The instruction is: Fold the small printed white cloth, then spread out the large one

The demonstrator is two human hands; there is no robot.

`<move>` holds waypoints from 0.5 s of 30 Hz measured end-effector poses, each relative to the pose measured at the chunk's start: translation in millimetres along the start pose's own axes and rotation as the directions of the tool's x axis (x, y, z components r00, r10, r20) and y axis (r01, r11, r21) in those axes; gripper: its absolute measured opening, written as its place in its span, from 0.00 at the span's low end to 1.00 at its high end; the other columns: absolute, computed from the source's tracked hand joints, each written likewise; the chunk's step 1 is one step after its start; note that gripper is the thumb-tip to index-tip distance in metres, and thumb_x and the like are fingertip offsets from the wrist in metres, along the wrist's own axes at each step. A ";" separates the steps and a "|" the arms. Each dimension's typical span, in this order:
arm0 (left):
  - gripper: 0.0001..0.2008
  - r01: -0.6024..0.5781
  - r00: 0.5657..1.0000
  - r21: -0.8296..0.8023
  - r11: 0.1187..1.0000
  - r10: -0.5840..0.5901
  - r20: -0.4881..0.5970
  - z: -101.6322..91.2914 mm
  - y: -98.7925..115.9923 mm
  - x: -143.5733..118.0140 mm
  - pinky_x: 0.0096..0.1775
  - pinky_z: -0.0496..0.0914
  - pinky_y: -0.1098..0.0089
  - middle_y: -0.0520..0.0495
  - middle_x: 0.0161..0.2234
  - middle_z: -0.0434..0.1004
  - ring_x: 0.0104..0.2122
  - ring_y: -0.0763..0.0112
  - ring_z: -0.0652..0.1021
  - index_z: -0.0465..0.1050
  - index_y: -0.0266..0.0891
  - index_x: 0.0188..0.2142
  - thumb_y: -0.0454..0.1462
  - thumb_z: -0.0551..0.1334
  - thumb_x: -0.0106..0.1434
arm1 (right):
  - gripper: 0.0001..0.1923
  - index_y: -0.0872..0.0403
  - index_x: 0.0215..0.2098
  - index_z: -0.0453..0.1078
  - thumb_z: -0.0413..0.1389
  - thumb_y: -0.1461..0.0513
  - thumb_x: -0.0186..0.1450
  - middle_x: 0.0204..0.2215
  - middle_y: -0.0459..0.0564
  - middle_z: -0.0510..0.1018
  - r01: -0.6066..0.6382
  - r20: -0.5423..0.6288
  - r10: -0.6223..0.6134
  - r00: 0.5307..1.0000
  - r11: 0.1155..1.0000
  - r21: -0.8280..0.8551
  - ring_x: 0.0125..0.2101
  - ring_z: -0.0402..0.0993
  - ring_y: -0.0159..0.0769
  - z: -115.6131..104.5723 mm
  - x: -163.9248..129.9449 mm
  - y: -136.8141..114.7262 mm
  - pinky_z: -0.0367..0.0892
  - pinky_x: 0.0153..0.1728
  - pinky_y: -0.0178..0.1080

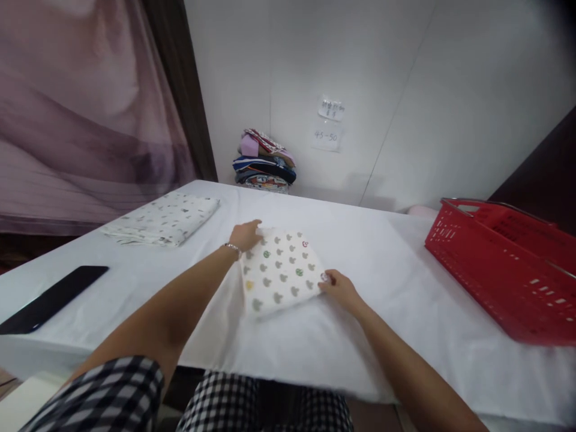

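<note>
A white patterned cloth, printed with grey motifs and a few green, red and yellow ones, lies in front of me in a flat, roughly square shape. My left hand grips its far left corner, with some fingers hidden by the fabric. At the right corner, my right hand pinches the edge between thumb and fingers. Plain pale fabric slopes from the cloth's left side towards the table's front edge; whether it belongs to the cloth I cannot tell.
Folded patterned fabric lies at the table's far left, with a black phone-like slab nearer me. A red plastic basket stands on the right. Behind the white-covered table, folded textiles are stacked against the wall.
</note>
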State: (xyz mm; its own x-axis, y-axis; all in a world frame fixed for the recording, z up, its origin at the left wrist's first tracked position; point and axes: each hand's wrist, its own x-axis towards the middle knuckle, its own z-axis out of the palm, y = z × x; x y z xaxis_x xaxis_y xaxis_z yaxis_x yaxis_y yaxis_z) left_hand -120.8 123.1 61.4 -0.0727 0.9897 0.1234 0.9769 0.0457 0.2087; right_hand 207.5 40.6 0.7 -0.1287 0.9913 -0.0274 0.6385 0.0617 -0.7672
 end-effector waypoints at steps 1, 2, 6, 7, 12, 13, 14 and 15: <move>0.26 -0.008 0.999 0.023 1.000 0.009 -0.046 -1.1 -0.1 5.3 0.53 0.64 0.62 0.42 0.55 0.70 0.54 0.58 0.71 0.62 0.42 0.58 0.39 0.59 0.60 | 0.19 0.51 0.43 0.73 0.57 0.54 0.55 0.37 0.48 0.78 0.039 0.033 -0.040 0.999 0.999 0.016 0.37 0.73 0.39 2.3 -10.0 -1.4 0.67 0.40 0.39; 0.26 -0.018 0.997 0.032 0.999 0.021 -0.078 -0.9 1.6 7.2 0.54 0.63 0.60 0.41 0.56 0.68 0.55 0.57 0.69 0.62 0.40 0.58 0.39 0.59 0.60 | 0.18 0.51 0.43 0.73 0.57 0.54 0.56 0.38 0.48 0.78 0.067 0.035 -0.068 0.997 0.997 0.033 0.38 0.73 0.39 3.9 -16.7 -2.3 0.67 0.39 0.39; 0.25 -0.171 0.980 0.008 0.985 0.171 -0.098 11.2 23.3 -19.5 0.59 0.57 0.60 0.38 0.60 0.63 0.60 0.59 0.63 0.64 0.35 0.56 0.44 0.56 0.63 | 0.18 0.53 0.44 0.73 0.55 0.55 0.57 0.41 0.51 0.78 0.059 -0.082 -0.051 0.995 0.994 0.093 0.40 0.73 0.39 4.6 -9.2 -2.5 0.67 0.41 0.40; 0.25 -0.214 0.974 -0.002 0.977 0.214 -0.078 15.9 30.2 -31.9 0.59 0.56 0.58 0.38 0.61 0.61 0.61 0.58 0.61 0.64 0.35 0.56 0.46 0.55 0.63 | 0.17 0.53 0.43 0.73 0.55 0.56 0.58 0.39 0.51 0.79 0.047 -0.088 -0.037 0.995 0.992 0.119 0.40 0.73 0.39 5.0 -1.5 -2.9 0.67 0.41 0.40; 0.29 -0.281 0.960 0.025 0.959 0.281 0.022 39.6 51.5 -83.0 0.60 0.51 0.50 0.40 0.64 0.54 0.63 0.53 0.55 0.60 0.39 0.59 0.52 0.49 0.65 | 0.12 0.52 0.38 0.75 0.52 0.59 0.60 0.35 0.48 0.80 0.034 -0.061 -0.025 0.998 0.987 0.156 0.36 0.75 0.36 17.4 35.1 -18.1 0.67 0.38 0.37; 0.29 -0.285 0.958 0.041 0.958 0.284 0.034 43.0 52.6 -87.2 0.60 0.50 0.49 0.39 0.64 0.54 0.63 0.53 0.55 0.60 0.39 0.60 0.52 0.49 0.65 | 0.12 0.52 0.37 0.75 0.51 0.59 0.61 0.34 0.47 0.80 0.029 -0.052 -0.023 0.998 0.992 0.122 0.36 0.74 0.36 21.1 39.7 -23.0 0.67 0.37 0.36; 0.29 -0.286 0.958 0.054 0.957 0.284 0.044 45.4 53.2 -89.5 0.60 0.49 0.49 0.39 0.64 0.54 0.64 0.53 0.54 0.60 0.39 0.60 0.51 0.48 0.65 | 0.12 0.52 0.36 0.75 0.51 0.59 0.61 0.35 0.48 0.80 0.021 -0.045 -0.017 0.999 0.996 0.082 0.36 0.74 0.36 24.5 43.5 -27.7 0.66 0.37 0.35; 0.29 -0.285 0.958 0.063 0.956 0.282 0.055 47.0 53.5 -90.2 0.61 0.48 0.49 0.39 0.64 0.54 0.64 0.53 0.54 0.60 0.39 0.60 0.51 0.48 0.66 | 0.12 0.52 0.35 0.75 0.51 0.59 0.62 0.34 0.48 0.80 0.008 -0.040 -0.006 0.999 0.999 0.043 0.36 0.74 0.36 27.6 46.7 -32.0 0.65 0.36 0.35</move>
State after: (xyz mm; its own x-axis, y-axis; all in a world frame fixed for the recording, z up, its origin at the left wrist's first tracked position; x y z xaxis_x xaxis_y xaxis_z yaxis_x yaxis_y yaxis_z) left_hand -52.6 42.6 15.8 0.2164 0.9684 0.1241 0.9678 -0.2295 0.1030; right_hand 160.1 81.7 6.3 -0.1021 0.9948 0.0032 0.6040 0.0645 -0.7944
